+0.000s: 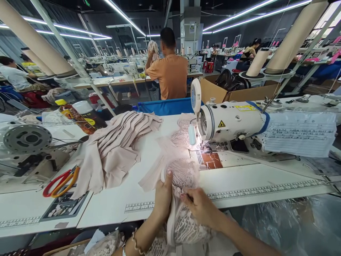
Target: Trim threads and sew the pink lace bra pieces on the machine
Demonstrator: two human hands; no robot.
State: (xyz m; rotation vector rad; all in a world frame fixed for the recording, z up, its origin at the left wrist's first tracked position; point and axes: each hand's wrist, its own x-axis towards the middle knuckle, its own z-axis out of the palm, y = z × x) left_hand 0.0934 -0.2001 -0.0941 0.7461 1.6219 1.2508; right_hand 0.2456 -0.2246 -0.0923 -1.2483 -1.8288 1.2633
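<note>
A beige lace garment piece (183, 172) hangs over the table's front edge, its upper part lying toward the sewing machine's lit needle area. My left hand (163, 193) grips its left edge, thumb on top. On the right side of the same lace, my right hand (198, 204) is closed in a pinch, with a small dark object partly visible between its fingers. The white sewing machine (231, 119) stands just beyond, to the right. Plain beige strips (157, 170) lie flat left of the lace. More lace (181, 137) rests beside the machine head.
A fanned pile of beige fabric (114, 142) lies left. Red and orange scissors (62, 181) rest by a tray of scraps (64, 204). Another machine (25, 142) stands far left, near spray cans (89, 113). A person in an orange shirt (173, 74) stands beyond the table.
</note>
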